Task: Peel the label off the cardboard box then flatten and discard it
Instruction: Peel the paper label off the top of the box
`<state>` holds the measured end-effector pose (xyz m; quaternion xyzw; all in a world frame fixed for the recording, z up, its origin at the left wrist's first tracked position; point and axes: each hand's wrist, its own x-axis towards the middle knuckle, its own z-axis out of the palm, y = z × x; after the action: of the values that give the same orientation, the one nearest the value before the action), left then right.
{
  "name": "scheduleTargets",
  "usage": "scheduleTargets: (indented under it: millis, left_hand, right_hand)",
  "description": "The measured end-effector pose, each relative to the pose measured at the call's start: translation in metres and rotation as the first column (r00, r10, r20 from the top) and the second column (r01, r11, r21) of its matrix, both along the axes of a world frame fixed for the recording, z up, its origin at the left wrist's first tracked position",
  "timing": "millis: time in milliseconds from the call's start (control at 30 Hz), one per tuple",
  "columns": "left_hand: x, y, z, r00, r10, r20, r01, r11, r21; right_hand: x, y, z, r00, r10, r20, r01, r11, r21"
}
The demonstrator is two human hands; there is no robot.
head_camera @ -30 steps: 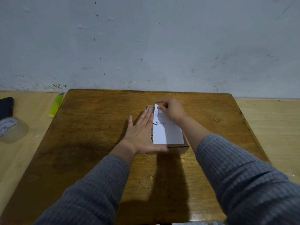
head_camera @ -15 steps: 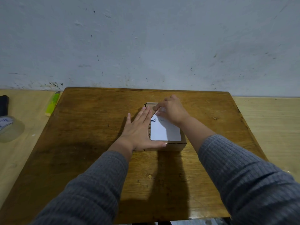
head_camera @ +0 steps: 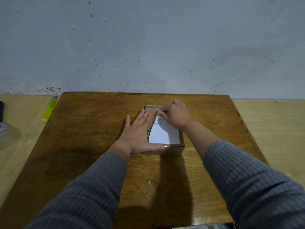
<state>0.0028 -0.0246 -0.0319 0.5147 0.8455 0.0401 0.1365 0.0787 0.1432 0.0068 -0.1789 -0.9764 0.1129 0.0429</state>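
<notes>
Your left hand [head_camera: 138, 133] lies flat, fingers straight, pressing the small brown cardboard box [head_camera: 171, 150]; your right hand [head_camera: 175, 116] grip pinches the white paper label [head_camera: 165, 134] at its far corner.

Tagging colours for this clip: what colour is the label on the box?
White, with faint dark print near its far end; the label shows in the head view.

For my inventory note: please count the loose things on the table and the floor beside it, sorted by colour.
Brown: 1, cardboard box
White: 1, label
Green-yellow: 1, lighter-like item
Clear: 1, tape roll
Black: 1, object at the edge
Total: 5
</notes>
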Motion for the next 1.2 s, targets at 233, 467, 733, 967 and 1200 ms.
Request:
scheduleTargets:
  millis: [233, 467, 733, 967, 1200]
  left_hand:
    - [0.001, 0.001, -0.001, 1.000, -0.016, -0.014, 0.016, 1.000, 0.011]
    - [0.003, -0.001, -0.001, 1.000, -0.018, -0.015, 0.018, 1.000, 0.023]
    - [0.007, -0.002, -0.004, 0.996, -0.029, -0.080, 0.033, 0.998, 0.056]
    - [0.010, -0.003, -0.005, 0.995, -0.008, -0.095, 0.016, 0.997, 0.076]
    - [0.007, 0.000, -0.003, 0.995, -0.003, -0.096, 0.009, 0.998, 0.059]
  right_hand:
    - [-0.004, 0.000, -0.005, 0.994, -0.098, -0.058, 0.086, 0.980, -0.182]
    - [-0.001, 0.004, -0.010, 0.984, -0.031, -0.174, -0.006, 0.978, -0.208]
    - [0.003, 0.009, -0.009, 0.973, 0.185, -0.139, -0.156, 0.968, 0.197]
    - [0.001, 0.005, -0.012, 0.978, 0.157, -0.140, -0.143, 0.984, 0.104]
    - [0.002, 0.005, 0.001, 0.981, -0.016, 0.192, 0.030, 0.997, -0.074]
